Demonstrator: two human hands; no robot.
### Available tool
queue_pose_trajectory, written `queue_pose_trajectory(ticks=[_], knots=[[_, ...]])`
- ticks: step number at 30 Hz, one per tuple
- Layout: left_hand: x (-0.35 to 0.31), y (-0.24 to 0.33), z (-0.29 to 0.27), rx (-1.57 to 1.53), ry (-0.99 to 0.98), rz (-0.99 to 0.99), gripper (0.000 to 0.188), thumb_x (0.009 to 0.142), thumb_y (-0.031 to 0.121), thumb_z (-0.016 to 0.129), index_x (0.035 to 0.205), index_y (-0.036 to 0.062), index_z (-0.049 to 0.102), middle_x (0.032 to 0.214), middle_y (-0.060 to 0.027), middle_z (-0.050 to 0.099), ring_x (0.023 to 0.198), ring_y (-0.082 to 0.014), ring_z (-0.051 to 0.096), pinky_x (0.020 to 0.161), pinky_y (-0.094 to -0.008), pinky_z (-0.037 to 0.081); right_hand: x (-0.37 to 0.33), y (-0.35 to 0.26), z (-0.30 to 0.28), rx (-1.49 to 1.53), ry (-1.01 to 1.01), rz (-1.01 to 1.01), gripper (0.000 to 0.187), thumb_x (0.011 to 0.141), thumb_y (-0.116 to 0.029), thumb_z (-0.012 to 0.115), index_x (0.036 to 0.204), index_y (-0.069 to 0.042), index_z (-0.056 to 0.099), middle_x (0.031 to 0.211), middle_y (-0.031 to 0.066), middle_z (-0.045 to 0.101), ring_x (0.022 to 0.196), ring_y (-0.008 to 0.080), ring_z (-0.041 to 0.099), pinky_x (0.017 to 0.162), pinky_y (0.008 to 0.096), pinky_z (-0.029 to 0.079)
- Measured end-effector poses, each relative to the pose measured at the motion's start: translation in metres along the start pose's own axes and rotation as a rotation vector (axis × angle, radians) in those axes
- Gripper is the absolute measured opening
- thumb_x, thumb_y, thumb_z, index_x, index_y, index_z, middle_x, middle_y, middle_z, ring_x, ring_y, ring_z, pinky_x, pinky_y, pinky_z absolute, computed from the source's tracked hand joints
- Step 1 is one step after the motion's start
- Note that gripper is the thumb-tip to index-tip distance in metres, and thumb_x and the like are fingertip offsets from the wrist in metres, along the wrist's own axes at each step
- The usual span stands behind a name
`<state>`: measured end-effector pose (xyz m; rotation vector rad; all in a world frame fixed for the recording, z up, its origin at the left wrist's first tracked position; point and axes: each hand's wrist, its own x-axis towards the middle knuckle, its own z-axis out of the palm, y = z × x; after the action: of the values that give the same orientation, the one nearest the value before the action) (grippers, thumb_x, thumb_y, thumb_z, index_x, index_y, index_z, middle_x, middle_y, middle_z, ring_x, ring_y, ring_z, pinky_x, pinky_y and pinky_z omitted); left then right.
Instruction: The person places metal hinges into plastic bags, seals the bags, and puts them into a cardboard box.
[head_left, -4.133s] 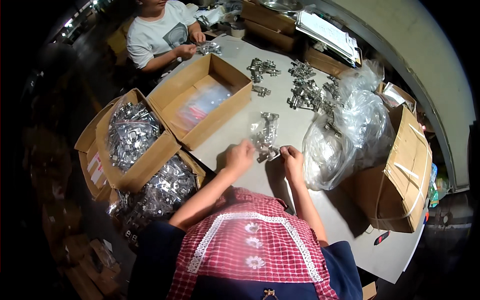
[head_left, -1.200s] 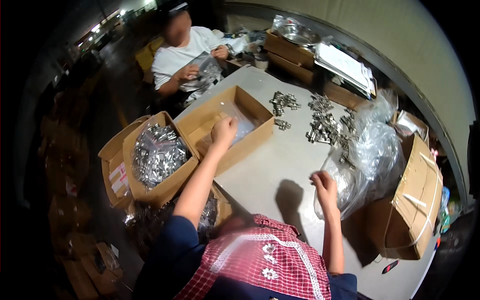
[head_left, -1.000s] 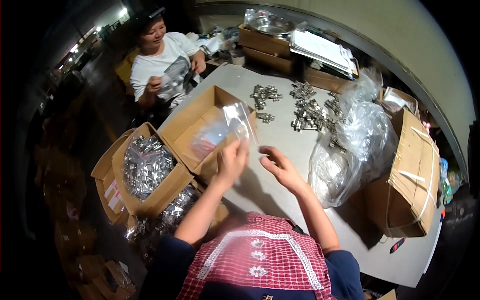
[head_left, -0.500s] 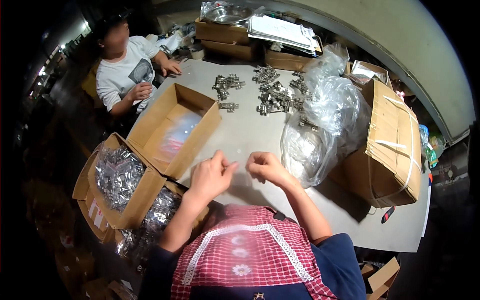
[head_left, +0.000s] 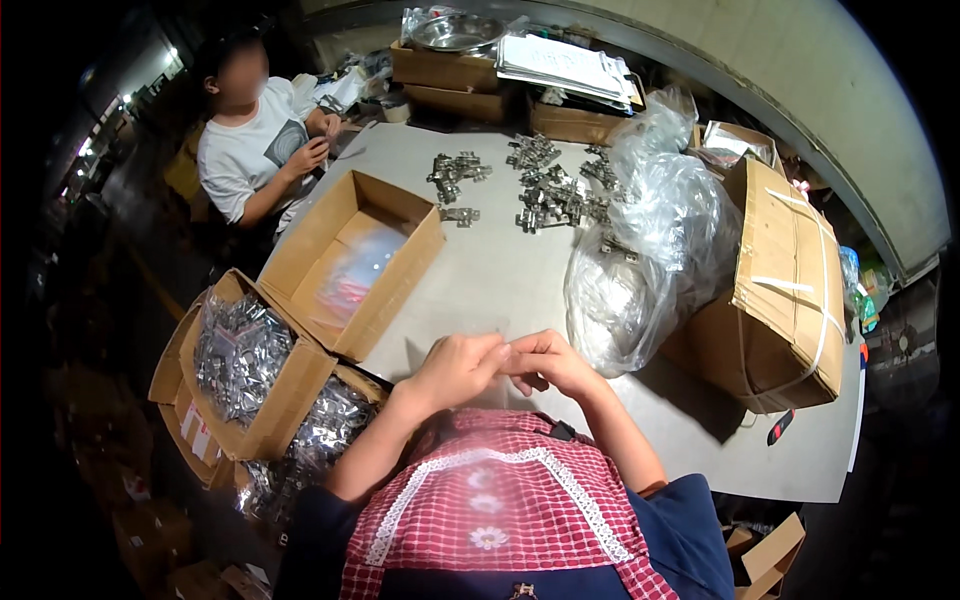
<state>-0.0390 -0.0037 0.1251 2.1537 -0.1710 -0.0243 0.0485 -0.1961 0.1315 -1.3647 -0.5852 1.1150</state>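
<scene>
My left hand [head_left: 455, 372] and my right hand [head_left: 552, 362] meet over the table's near edge, their fingertips touching. Both are closed in a pinch. A thin clear plastic bag [head_left: 502, 327] seems to be between them; only a faint edge shows beyond the fingers, and the rest is hidden. Left of my hands, an open cardboard box [head_left: 408, 285] contains a stack of clear plastic bags [head_left: 362, 268] with red edges. Metal hinges [head_left: 560, 200] lie in loose piles farther up the table, with a smaller group [head_left: 458, 175] to their left.
Filled bags of metal parts [head_left: 240, 365] crowd another carton at left. Crumpled clear plastic [head_left: 670, 220] and a strapped carton [head_left: 785, 290] stand at right, near a red-and-black cutter [head_left: 781, 427]. A co-worker [head_left: 255, 150] sits far left. Papers [head_left: 570, 62] and a steel bowl [head_left: 458, 32] are behind.
My hands were apart with clear film between them; now they have come together, slightly nearer to me. The co-worker's hand has left the table and joined the other.
</scene>
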Motion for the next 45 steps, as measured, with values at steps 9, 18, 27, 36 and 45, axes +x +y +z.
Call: queue_pose_trajectory(ticks=[9,18,27,36,45], knots=[[0.005,0.012,0.016,0.212,0.469,0.151,0.012,0.086,0.005,0.064,0.077,0.0021,0.058,0.064,-0.0087,0.061,0.058,-0.0210,0.062,0.051,-0.0339,0.045,0.019,0.035,-0.005,-0.438,0.574,-0.392,0.017,0.085,-0.014,0.062,0.072,-0.004,0.063,0.056,0.0056,0.057,0.048,0.0192,0.055,0.046,0.0307,0.042],[0.022,-0.016,0.030,0.570,0.339,0.166,0.012,0.077,0.014,0.063,0.082,0.0053,0.057,0.064,-0.0141,0.062,0.065,-0.0362,0.065,0.056,-0.0487,0.053,0.031,0.016,-0.008,-1.061,0.474,-0.499,0.049,0.074,-0.003,0.066,0.121,-0.007,0.054,0.123,0.0148,0.058,0.087,0.0362,0.067,0.073,0.0447,0.056],[0.036,-0.082,0.000,0.491,0.545,-0.352,0.012,0.097,0.015,0.056,0.101,0.0055,0.051,0.074,-0.0222,0.067,0.072,-0.0468,0.066,0.064,-0.0567,0.051,0.137,0.038,-0.124,-0.064,0.608,-0.040,0.034,0.084,-0.014,0.072,0.108,0.006,0.059,0.089,0.0143,0.071,0.060,0.0191,0.069,0.056,0.0315,0.058],[0.038,-0.094,-0.004,0.313,0.508,-0.376,0.019,0.097,0.015,0.055,0.109,0.0115,0.069,0.079,-0.0246,0.067,0.076,-0.0442,0.067,0.068,-0.0504,0.052,0.220,0.057,-0.205,-1.144,1.091,-0.031,0.037,0.084,-0.033,0.070,0.101,-0.001,0.066,0.085,0.0197,0.072,0.073,0.0370,0.071,0.059,0.0439,0.056],[0.034,-0.103,-0.008,0.472,0.548,-0.364,0.023,0.092,0.012,0.055,0.112,0.0093,0.067,0.082,-0.0229,0.069,0.078,-0.0426,0.067,0.071,-0.0527,0.052,0.129,0.078,-0.118,-1.417,0.654,-0.186,0.047,0.075,-0.026,0.078,0.110,-0.005,0.055,0.094,0.0138,0.062,0.083,0.0344,0.066,0.069,0.0464,0.055]])
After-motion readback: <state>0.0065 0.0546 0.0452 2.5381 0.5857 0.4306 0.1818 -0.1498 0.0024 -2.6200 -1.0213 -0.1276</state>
